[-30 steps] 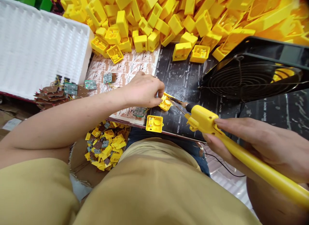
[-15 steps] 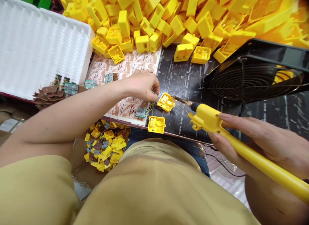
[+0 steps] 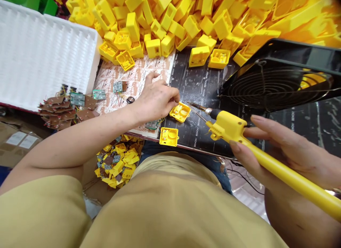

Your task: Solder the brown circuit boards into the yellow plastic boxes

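My left hand (image 3: 157,98) rests on the patterned sheet (image 3: 138,77), fingers curled in a pinch at the edge of a small open yellow case (image 3: 180,112) on the black mat (image 3: 198,90). What the fingertips pinch is hidden. My right hand (image 3: 287,152) grips a yellow soldering iron (image 3: 239,134) by its handle. Its metal tip points left and hovers just right of that case. A second open yellow case (image 3: 168,136) lies at the mat's near edge.
A big heap of yellow cases (image 3: 186,17) fills the back. A white ridged tray (image 3: 39,52) sits at left, with brown circuit boards (image 3: 64,107) beside it. A black fan (image 3: 277,81) stands at right. Below the bench lies a pile of small boards and yellow parts (image 3: 117,161).
My left hand has drawn slightly back and left while staying by the small case. The soldering iron's tip has lifted a little away from the case.
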Available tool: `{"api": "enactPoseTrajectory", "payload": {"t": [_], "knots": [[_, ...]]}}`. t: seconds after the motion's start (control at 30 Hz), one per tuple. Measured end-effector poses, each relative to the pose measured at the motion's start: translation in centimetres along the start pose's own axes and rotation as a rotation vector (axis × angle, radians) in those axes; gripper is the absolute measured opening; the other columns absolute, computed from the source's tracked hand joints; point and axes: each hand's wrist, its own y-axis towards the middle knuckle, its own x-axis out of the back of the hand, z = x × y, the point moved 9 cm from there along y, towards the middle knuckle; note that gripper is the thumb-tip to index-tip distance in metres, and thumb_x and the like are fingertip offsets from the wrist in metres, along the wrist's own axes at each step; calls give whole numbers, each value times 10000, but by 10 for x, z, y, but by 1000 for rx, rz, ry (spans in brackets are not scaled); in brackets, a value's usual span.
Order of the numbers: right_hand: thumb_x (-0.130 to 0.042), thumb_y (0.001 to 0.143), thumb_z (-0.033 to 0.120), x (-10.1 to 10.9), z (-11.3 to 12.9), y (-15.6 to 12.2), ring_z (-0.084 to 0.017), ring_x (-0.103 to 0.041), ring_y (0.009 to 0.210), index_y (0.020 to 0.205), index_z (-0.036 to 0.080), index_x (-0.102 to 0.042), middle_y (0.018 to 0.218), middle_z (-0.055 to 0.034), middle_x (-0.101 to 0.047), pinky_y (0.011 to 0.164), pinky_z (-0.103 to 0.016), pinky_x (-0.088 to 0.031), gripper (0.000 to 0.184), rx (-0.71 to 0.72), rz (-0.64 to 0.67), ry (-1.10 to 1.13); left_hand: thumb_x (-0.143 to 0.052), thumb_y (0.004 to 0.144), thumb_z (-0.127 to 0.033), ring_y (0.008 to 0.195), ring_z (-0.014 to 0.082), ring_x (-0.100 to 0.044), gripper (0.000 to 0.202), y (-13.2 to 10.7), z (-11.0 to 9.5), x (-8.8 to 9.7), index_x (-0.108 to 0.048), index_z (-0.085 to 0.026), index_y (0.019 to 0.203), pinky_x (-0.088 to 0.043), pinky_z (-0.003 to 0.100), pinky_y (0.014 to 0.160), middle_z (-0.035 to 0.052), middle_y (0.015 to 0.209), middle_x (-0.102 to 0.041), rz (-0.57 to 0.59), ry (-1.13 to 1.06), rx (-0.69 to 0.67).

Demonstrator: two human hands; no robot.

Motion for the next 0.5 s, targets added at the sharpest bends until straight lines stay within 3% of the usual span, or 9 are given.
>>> {"api": "enactPoseTrajectory", "payload": {"t": [0.13,0.3,0.5], "knots": [[-798,788,188,0,14,1,-152,-715,695,1240,222,-632,902,-25,-757,648,-211,-584,482,285,-94,-1,-538,847,-236,936,200,-616,198,2,-2,-2,-736,-239,839,-247,531,1149,-2,771,-713,10,27,-17],[-798,770,127,-12,12,-1,-147,-712,717,957,221,-622,787,18,-722,621,-222,-592,273,299,-59,140,-520,826,-208,955,213,-608,218,5,-6,-3,-735,-234,800,-270,513,1121,8,745,-706,31,79,-37],[-794,778,138,-17,28,6,-146,-706,697,945,217,-603,786,8,-723,551,-226,-571,266,419,-27,108,-515,807,-219,947,218,-610,235,9,-12,-3,-747,-248,786,-279,484,1118,13,696,-686,41,137,-72]]}}
